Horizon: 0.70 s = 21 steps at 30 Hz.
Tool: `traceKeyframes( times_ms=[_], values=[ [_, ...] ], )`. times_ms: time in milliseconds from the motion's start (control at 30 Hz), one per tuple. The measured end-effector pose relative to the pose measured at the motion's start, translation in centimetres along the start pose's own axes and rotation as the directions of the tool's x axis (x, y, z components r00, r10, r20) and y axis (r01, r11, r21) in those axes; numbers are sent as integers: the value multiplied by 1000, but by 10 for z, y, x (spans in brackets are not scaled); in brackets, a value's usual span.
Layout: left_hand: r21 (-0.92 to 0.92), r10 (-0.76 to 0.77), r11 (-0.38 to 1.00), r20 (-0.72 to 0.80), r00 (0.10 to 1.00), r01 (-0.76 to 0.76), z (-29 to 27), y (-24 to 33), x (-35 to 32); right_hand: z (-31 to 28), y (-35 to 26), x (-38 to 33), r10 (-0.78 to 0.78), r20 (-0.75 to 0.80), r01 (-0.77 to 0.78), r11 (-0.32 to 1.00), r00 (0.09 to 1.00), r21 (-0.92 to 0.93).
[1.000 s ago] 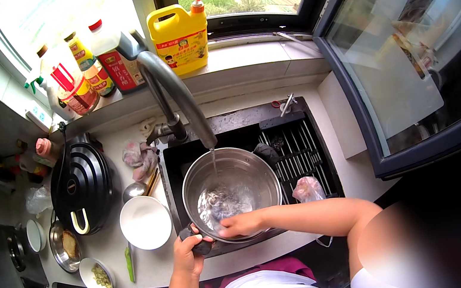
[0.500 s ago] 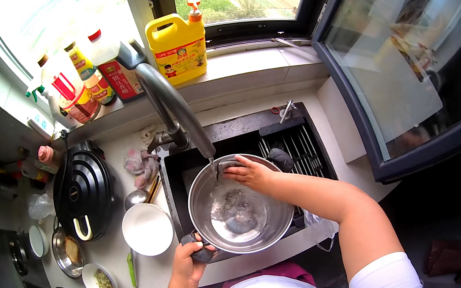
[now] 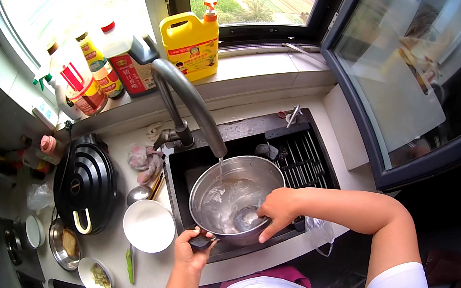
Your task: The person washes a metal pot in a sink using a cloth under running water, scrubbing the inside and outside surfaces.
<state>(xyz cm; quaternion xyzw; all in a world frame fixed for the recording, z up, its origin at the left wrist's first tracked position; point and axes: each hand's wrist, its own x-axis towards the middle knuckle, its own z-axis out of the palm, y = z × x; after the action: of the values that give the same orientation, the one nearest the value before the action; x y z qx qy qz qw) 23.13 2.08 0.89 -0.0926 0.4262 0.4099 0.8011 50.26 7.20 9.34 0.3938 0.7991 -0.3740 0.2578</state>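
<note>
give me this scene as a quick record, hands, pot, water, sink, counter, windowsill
left hand: gripping the pot's black handle
right hand: at the pot's near right rim, fingers inside; whether it holds anything is unclear
pot: metal, at the sink, water inside
water: running from the curved faucet into the pot
sink: black, slatted rack at right
counter: white bowl, black round appliance, green pepper
windowsill: yellow jug with orange pump, several bottles left of it
</note>
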Motion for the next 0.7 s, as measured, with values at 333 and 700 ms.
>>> traceKeyframes(
  times_ms=[333,700],
  values=[
    [-186,-330,919,122,936,348,-25,2,5,-46,-7,11,-308,-572,190,947,760,-258],
    [704,29,453,601,799,-547,-5,-18,-21,-112,-40,20,-116,-158,81,973,981,-216]
  ],
)
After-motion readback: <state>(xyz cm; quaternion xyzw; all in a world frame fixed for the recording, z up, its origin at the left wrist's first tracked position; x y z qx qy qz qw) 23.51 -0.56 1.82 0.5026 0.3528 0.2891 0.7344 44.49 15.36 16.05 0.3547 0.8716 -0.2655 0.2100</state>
